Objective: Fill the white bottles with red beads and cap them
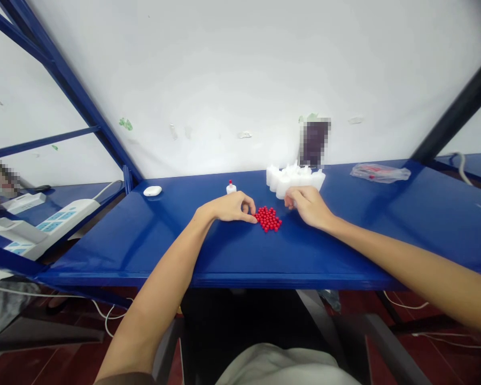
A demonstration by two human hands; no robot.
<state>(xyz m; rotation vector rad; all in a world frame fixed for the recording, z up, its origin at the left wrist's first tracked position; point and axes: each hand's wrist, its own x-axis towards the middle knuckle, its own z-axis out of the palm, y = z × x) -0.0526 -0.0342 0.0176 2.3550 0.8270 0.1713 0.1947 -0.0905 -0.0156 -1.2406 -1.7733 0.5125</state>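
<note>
A small pile of red caps (pixel 268 219) lies on the blue table (pixel 152 240). My left hand (pixel 233 207) reaches in at the pile's left edge, its thumb and curved fingers apart with nothing visible between them. Behind that hand stands a white bottle (pixel 231 189) with a red cap on top, partly hidden. To the right of the pile, my right hand (pixel 309 205) is closed, fingers curled, just in front of a cluster of white bottles (pixel 282 184). What those fingers hold, if anything, is hidden. Several bottles stand upright and close together; no red caps show on them.
A white rounded case (pixel 152 191) rests at the table's back left. A clear plastic bag (pixel 380 172) with something red inside lies at the back right. A blurred dark object (pixel 315 141) leans on the wall behind the bottles. Power strips (pixel 58 222) are on the left.
</note>
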